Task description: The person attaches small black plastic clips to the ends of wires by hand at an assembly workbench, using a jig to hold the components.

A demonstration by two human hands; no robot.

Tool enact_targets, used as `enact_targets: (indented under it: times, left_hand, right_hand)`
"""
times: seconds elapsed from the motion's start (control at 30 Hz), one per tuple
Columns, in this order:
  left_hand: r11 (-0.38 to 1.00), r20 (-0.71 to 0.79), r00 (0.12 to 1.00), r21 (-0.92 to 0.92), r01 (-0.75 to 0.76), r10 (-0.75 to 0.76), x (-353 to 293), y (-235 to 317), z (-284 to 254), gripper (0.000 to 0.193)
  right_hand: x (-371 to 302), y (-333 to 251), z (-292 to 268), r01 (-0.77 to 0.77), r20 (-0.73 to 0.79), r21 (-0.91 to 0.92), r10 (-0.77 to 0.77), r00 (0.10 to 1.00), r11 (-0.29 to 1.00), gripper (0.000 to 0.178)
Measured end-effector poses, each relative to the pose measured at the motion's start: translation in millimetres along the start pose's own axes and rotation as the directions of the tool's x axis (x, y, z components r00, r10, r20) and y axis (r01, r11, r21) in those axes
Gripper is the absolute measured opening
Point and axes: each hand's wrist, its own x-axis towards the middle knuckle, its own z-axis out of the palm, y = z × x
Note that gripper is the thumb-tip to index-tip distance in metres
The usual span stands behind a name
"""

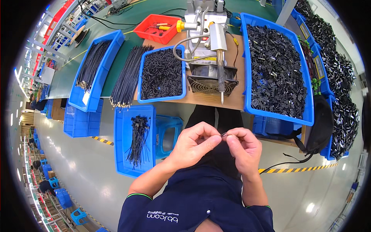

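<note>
Black and tiny, a small connector piece [223,134] sits pinched between the fingers of the left hand [193,145] and right hand [244,149], above the lap. Farther off, a soldering machine [208,42] stands on the tabletop [208,101] between blue bins [161,73].

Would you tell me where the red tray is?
Head view: the red tray sits at the bench's far edge, left of the grey machine.

- A small white rectangular label [85,98] is stuck on the front wall of the long blue bin [101,73], at about nine o'clock from the fan unit [211,80].
- No packages, signs or screens show.
</note>
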Motion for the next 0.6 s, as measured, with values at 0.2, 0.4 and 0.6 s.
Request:
enact_targets:
  times: [0.2, 0.4, 0.6]
  left_hand:
    - [0.997, -0.002, 1.0, 0.08, 0.005, -0.004, 2.2, -1.6, 3.4, 0.011]
    - [0.993, 0.0, 1.0, 0.12, -0.001, 0.001, 4.3, -0.4, 5.3, 0.01]
    - [0.987, -0.011, 0.999, 0.158, -0.037, 0.039, 4.9, -3.8, 6.0, 0.011]
  right_hand:
    - [8.2, -11.0, -7.7, 0.026, -0.029, -0.005, -0.026, 0.999, 1.0, 0.019]
    - [8.8, -6.6, -8.9, -0.01, 0.008, 0.014, 0.01, 1.0, 1.0, 0.019]
    - [8.0, -1.1, -10.0, -0.011, 0.041, 0.002, 0.011, 0.999, 1.0, 0.021]
